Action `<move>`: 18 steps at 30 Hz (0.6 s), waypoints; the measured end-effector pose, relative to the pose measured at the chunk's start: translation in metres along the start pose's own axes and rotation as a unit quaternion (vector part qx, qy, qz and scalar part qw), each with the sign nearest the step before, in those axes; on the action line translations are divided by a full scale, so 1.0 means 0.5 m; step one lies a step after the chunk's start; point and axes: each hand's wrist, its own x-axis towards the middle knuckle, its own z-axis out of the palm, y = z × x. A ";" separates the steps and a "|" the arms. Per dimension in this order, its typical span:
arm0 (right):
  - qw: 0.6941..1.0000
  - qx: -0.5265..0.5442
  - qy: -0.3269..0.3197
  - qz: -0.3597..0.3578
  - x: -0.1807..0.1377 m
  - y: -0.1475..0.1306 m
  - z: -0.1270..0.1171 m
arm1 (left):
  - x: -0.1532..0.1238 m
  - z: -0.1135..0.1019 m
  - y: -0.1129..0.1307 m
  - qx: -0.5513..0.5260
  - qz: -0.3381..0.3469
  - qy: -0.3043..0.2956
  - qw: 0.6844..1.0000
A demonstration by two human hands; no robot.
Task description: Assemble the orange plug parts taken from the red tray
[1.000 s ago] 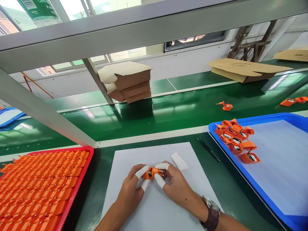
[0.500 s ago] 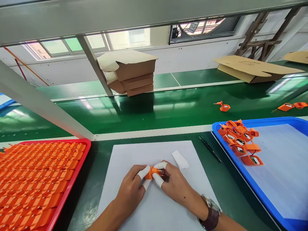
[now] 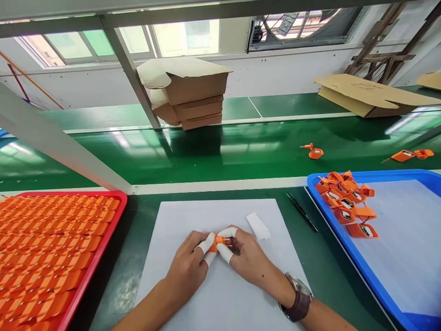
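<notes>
Left hand (image 3: 188, 271) and right hand (image 3: 250, 262) clamp fingertips (image 3: 225, 253) on the orange part (image 3: 217, 241). Likely light and stiff; hold its sides.

Daylight came through a row of high windows (image 3: 186, 37) and past a large ventilation fan (image 3: 296, 23) set in the white wall (image 3: 282, 78) of a factory hall, glinting off the glossy green conveyor belt (image 3: 241, 151) that ran the width of the room. Grey metal frame beams (image 3: 51, 140) crossed overhead. Beyond the belt, folded cardboard boxes (image 3: 193, 94) stood stacked on a green bench, a flattened carton (image 3: 368, 94) lay to the right, and a wooden frame (image 3: 382, 50) stood by the wall.
</notes>
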 end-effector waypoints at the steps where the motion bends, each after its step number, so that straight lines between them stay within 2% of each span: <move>1: 1.000 0.003 0.000 0.002 0.001 0.001 0.000 | 0.000 0.001 0.000 -0.002 -0.002 -0.002 1.000; 10: 1.000 0.004 0.012 -0.011 -0.007 0.011 0.005 | -0.012 0.002 -0.006 -0.032 -0.038 -0.035 0.998; 18: 1.000 -0.012 -0.015 -0.002 -0.016 0.008 -0.010 | -0.003 -0.007 -0.002 -0.062 -0.073 -0.056 0.994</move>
